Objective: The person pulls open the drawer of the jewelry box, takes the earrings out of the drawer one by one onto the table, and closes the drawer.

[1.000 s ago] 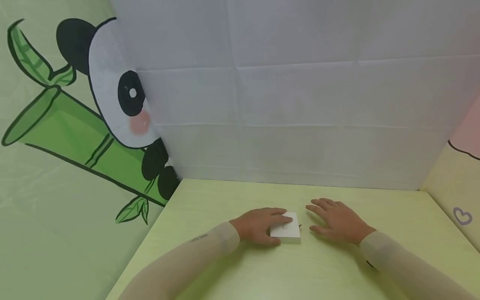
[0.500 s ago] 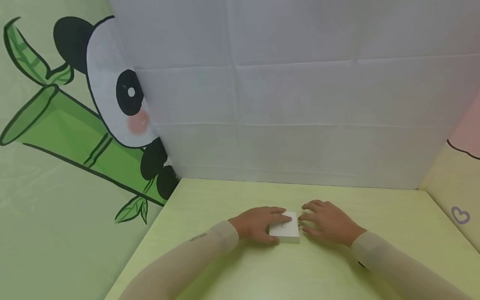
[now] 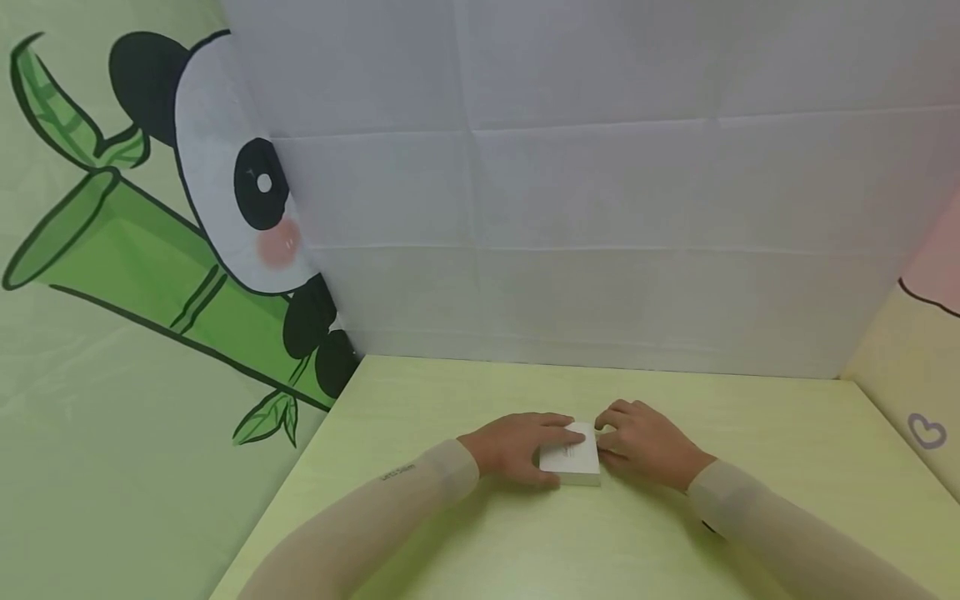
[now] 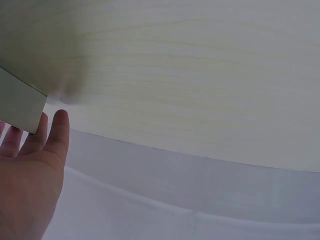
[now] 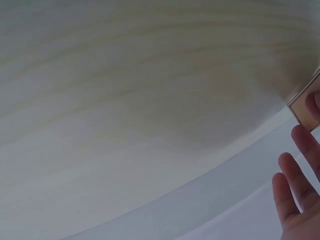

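A small flat white box (image 3: 570, 461) with faint print on top lies on the pale yellow table. My left hand (image 3: 517, 450) grips it from the left, with fingers over its top and back and the thumb at the front corner. In the left wrist view, the box (image 4: 20, 102) shows a plain side beside the fingers. At the box's right edge is my right hand (image 3: 651, 446), its fingertips bent close to that side. The right wrist view shows its thumb (image 5: 312, 106) before the box's side (image 5: 301, 111). Whether the fingertips pinch anything there is hidden.
The wood-grained table (image 3: 450, 392) meets a creased pale cloth wall (image 3: 585, 208) at the back. On the left, a green wall (image 3: 112, 433) carries a panda and bamboo drawing. A yellow and pink panel (image 3: 915, 358) stands on the right.
My right hand has moved left to the box's right edge and its fingers have bent inward. It now covers the small dark tab there. My left hand and the box have stayed put.
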### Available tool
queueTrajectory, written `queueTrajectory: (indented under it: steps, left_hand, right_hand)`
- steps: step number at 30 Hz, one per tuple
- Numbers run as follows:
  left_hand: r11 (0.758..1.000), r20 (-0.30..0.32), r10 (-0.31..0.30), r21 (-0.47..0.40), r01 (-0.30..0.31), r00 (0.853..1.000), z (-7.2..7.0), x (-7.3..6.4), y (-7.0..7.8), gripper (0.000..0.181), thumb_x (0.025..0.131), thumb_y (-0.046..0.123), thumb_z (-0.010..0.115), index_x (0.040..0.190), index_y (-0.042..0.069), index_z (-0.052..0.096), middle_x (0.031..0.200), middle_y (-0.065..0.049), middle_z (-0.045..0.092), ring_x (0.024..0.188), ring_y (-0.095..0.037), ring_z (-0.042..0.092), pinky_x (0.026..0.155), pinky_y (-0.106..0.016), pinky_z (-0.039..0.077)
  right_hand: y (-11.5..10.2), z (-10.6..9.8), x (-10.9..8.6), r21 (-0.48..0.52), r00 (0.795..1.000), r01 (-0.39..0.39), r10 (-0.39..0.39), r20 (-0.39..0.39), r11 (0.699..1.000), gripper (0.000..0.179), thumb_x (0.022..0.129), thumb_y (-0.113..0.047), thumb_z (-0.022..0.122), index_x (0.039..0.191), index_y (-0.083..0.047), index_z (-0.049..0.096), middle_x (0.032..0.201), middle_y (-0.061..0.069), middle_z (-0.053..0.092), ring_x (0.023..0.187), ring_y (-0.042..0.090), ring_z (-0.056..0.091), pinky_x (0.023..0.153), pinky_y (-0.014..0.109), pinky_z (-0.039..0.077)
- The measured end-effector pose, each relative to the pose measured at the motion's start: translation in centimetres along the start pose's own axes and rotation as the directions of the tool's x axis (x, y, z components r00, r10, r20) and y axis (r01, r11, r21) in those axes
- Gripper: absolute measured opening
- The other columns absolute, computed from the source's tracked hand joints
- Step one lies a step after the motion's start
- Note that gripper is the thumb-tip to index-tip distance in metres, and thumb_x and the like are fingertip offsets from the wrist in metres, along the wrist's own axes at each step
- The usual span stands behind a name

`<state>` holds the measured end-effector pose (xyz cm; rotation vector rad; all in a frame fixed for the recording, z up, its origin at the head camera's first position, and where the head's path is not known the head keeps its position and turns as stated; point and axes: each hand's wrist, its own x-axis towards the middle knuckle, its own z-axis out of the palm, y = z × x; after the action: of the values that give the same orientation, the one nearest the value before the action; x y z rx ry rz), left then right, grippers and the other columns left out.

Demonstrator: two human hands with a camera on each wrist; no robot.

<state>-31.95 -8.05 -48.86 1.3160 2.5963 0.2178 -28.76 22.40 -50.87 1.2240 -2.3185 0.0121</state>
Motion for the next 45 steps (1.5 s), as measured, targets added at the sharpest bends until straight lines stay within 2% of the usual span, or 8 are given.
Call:
queueTrajectory:
  steps: [5,13,31,41,45]
  left_hand:
    - [1.0,0.001,-0.001,-0.002,0.001,1.0,0.0,-0.3,0.0,0.078,0.106,0.054,0.076,0.179,0.044,0.051,0.19,0.007,0.046,0.169,-0.021,0.058,0.13,-0.038,0.054]
    - [1.0,0.004,0.006,0.002,-0.006,1.0,0.1,-0.6,0.0,0.078,0.107,0.053,0.076,0.18,0.043,0.051,0.191,0.006,0.046,0.171,-0.021,0.056,0.133,-0.039,0.053]
    - [1.0,0.001,-0.01,0.003,0.01,1.0,-0.2,-0.6,-0.3,0.079,0.106,0.055,0.076,0.18,0.046,0.049,0.192,0.008,0.043,0.174,-0.022,0.052,0.135,-0.042,0.052]
    - [1.0,-0.008,-0.009,0.01,0.009,1.0,-0.3,-0.5,-0.3,0.079,0.106,0.055,0.077,0.18,0.045,0.05,0.192,0.008,0.044,0.173,-0.022,0.054,0.136,-0.043,0.052]
    - [1.0,-0.008,-0.014,0.015,0.014,1.0,-0.3,-0.3,-0.4,0.08,0.105,0.056,0.077,0.18,0.046,0.05,0.192,0.008,0.044,0.172,-0.022,0.054,0.135,-0.042,0.052]
  right_hand:
    - [-0.2,0.0,-0.1,-0.012,1.0,0.0,0.0,-0.003,1.0,0.014,0.091,-0.025,0.104,0.098,-0.031,0.093,0.111,-0.003,0.085,0.109,0.022,0.076,0.085,0.038,0.062]
    - [-0.5,0.0,-0.3,-0.023,1.0,-0.004,0.005,0.015,1.0,0.013,0.092,-0.025,0.103,0.098,-0.031,0.093,0.112,-0.002,0.085,0.109,0.022,0.076,0.086,0.039,0.062]
    - [-0.1,-0.1,0.4,-0.028,0.997,0.042,-0.044,-0.056,0.999,0.017,0.086,-0.018,0.105,0.091,-0.027,0.092,0.103,-0.004,0.084,0.101,0.02,0.075,0.083,0.036,0.061]
    - [0.5,-0.3,0.1,-0.045,1.0,0.018,-0.017,0.021,0.999,0.015,0.091,-0.017,0.1,0.09,-0.029,0.091,0.103,-0.004,0.086,0.102,0.021,0.077,0.086,0.038,0.065]
    - [0.6,-0.4,-0.1,-0.048,1.0,0.012,-0.011,0.025,0.999,0.014,0.091,-0.018,0.1,0.092,-0.029,0.091,0.104,-0.004,0.087,0.101,0.02,0.076,0.086,0.039,0.065]
